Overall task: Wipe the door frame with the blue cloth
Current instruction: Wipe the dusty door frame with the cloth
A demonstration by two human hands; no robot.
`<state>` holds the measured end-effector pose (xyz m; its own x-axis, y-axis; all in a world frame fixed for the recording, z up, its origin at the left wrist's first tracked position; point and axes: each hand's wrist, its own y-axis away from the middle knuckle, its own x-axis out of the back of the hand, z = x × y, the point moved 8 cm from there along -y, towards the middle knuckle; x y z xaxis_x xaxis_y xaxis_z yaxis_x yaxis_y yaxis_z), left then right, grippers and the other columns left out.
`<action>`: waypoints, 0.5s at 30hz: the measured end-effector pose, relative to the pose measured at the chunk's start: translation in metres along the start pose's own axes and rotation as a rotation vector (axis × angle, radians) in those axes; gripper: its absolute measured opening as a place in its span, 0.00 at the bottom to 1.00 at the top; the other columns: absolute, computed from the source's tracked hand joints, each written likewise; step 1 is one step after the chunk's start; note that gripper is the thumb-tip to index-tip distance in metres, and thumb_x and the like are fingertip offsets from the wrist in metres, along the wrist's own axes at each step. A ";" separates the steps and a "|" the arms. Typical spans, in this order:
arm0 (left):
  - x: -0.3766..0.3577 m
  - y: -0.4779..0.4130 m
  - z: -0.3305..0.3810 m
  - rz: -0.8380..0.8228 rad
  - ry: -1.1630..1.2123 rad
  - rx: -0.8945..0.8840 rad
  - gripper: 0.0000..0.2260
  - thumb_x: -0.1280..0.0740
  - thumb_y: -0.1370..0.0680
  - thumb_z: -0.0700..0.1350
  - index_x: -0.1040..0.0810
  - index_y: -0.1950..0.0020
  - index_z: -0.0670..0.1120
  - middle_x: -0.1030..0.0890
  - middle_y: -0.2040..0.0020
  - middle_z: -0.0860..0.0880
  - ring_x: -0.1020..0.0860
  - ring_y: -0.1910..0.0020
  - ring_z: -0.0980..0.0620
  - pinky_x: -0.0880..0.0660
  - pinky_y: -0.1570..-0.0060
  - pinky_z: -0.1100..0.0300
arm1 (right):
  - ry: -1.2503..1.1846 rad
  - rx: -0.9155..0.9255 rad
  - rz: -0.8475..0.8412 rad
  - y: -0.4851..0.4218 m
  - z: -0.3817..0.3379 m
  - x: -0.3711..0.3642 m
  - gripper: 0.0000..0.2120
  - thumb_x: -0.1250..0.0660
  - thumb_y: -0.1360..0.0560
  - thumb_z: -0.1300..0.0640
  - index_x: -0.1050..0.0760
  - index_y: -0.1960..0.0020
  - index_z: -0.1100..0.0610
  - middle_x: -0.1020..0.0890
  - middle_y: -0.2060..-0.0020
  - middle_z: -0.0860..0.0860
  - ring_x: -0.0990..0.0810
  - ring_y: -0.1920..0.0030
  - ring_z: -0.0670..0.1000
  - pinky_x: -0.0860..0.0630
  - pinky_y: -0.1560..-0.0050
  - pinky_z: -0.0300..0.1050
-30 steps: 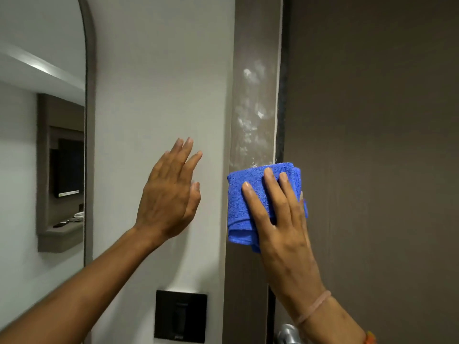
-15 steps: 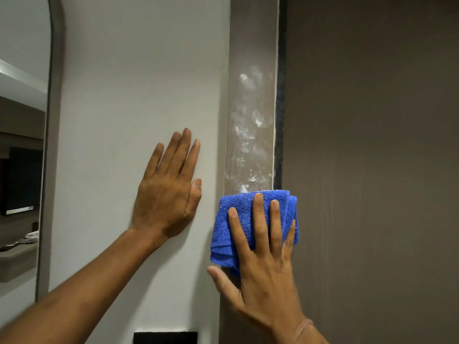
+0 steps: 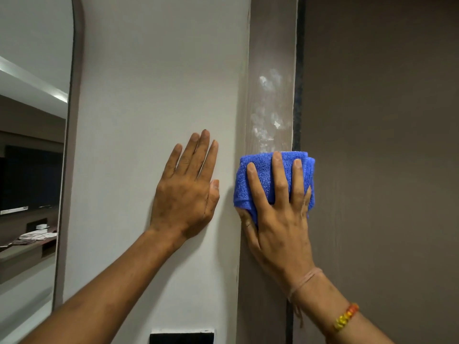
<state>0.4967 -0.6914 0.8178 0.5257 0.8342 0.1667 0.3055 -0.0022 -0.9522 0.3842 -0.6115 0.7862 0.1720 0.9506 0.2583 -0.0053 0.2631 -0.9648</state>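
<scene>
— Looking around first: what is near the hands?
— A white wall (image 3: 154, 95) sits left of the door frame (image 3: 270, 45); a brown door (image 3: 385, 145) sits on its right; a dark strip (image 3: 299, 70) runs between frame and door; a tall mirror (image 3: 32, 145) stands at the far left; a black plate (image 3: 181, 338) on the wall peeks in at the bottom.
— Is anything in the way?
— Only the right hand (image 3: 280, 214); it covers much of the blue cloth (image 3: 260, 175).
— How does the cloth look?
— Bright blue, fluffy and folded thick; it sits flat on the frame, just under some white smudges (image 3: 269, 115).
— And the grip?
— The right fingers are spread wide, pressing the cloth on the frame; the left hand (image 3: 186, 192) lies flat and open on the wall, holding nothing; two bands (image 3: 346, 316) are on the right wrist.
— What is hard to see?
— The black plate is cut off; things in the mirror are small and dim; the cloth's lower part hides under the palm.
</scene>
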 end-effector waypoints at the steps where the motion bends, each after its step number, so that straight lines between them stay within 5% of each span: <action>1: 0.000 0.000 0.000 0.000 -0.002 -0.001 0.28 0.48 0.22 0.49 0.49 0.24 0.41 0.47 0.23 0.41 0.49 0.23 0.45 0.48 0.25 0.48 | -0.005 -0.008 0.002 0.004 0.000 -0.001 0.28 0.52 0.23 0.40 0.48 0.26 0.48 0.47 0.25 0.58 0.56 0.26 0.63 0.44 0.33 0.74; 11: 0.002 0.000 0.001 -0.001 0.000 -0.003 0.28 0.49 0.22 0.49 0.48 0.24 0.41 0.46 0.23 0.41 0.49 0.23 0.45 0.48 0.25 0.48 | 0.009 -0.018 -0.019 0.023 0.000 -0.005 0.30 0.48 0.26 0.42 0.46 0.26 0.48 0.46 0.25 0.58 0.53 0.27 0.64 0.39 0.37 0.76; 15: 0.003 0.000 0.002 0.008 -0.002 0.004 0.27 0.50 0.22 0.50 0.47 0.24 0.41 0.45 0.23 0.41 0.48 0.24 0.45 0.48 0.25 0.48 | 0.008 -0.056 0.031 -0.015 -0.003 0.004 0.30 0.48 0.25 0.42 0.49 0.26 0.47 0.45 0.25 0.59 0.54 0.26 0.65 0.45 0.32 0.74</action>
<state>0.4970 -0.6880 0.8181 0.5263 0.8353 0.1587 0.2980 -0.0065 -0.9545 0.3878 -0.6118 0.8016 0.1809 0.9566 0.2283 0.0443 0.2239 -0.9736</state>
